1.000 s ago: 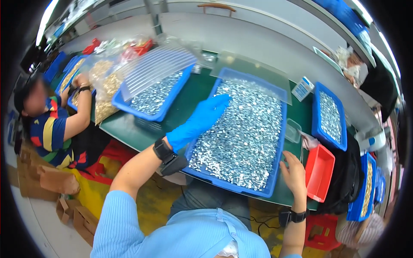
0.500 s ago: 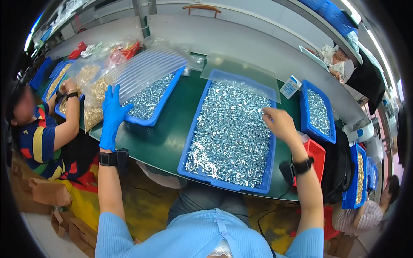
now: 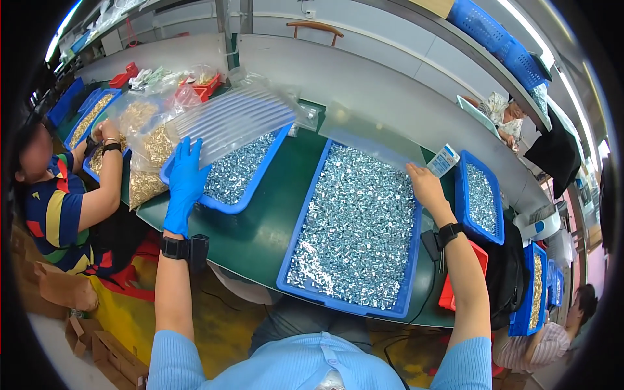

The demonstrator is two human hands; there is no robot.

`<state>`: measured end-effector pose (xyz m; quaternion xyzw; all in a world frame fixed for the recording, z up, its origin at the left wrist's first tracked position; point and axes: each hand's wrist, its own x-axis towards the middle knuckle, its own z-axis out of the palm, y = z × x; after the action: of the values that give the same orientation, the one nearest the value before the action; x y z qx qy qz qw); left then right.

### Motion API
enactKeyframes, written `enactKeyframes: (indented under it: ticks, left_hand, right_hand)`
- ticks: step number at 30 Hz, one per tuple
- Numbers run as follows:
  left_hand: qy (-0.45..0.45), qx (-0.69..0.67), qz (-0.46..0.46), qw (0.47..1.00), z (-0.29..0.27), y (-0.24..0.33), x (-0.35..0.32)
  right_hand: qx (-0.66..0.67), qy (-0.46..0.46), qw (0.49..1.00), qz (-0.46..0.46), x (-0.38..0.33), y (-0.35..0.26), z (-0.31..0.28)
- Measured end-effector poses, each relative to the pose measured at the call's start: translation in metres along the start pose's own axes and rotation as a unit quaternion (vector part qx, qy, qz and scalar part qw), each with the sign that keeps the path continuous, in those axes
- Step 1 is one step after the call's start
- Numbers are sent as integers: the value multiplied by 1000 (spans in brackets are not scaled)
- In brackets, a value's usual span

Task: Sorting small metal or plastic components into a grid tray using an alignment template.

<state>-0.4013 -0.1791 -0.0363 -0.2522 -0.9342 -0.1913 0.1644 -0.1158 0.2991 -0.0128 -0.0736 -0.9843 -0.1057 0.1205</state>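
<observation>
My left hand (image 3: 184,188), in a blue glove, has its fingers stretched over the near edge of a clear ribbed plastic sheet (image 3: 237,123). Under that sheet lies a blue tray (image 3: 224,207) of small silvery metal parts. My bare right hand (image 3: 426,186) is closed, fingertips at the near right corner of a second clear plastic sheet (image 3: 367,133); the exact grip is partly hidden. That sheet lies across the far end of a large blue tray (image 3: 344,308), filled with small shiny metal parts (image 3: 357,227). A white and blue box (image 3: 443,161) stands just beyond my right hand.
At right are a smaller blue basket (image 3: 482,195) of silvery parts and a red bin (image 3: 448,296). On the left, a co-worker (image 3: 62,195) reaches toward bags of brass-coloured parts (image 3: 148,185). A grey partition (image 3: 364,71) borders the green table (image 3: 250,237).
The view has shifted, so the trays sit lower in it. My right hand has moved from above the metal parts to the sheet's corner. My left hand stays at the ribbed sheet.
</observation>
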Motion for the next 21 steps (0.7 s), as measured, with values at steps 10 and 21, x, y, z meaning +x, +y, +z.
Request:
enactKeyframes:
  ticks: [10, 21]
  left_hand:
    - [12, -3, -4, 1000, 1, 5, 1]
    - [17, -14, 1, 1000, 2, 3, -1]
  right_hand:
    - [2, 48, 998, -29, -52, 11, -31]
    - [25, 24, 999, -22, -66, 11, -66]
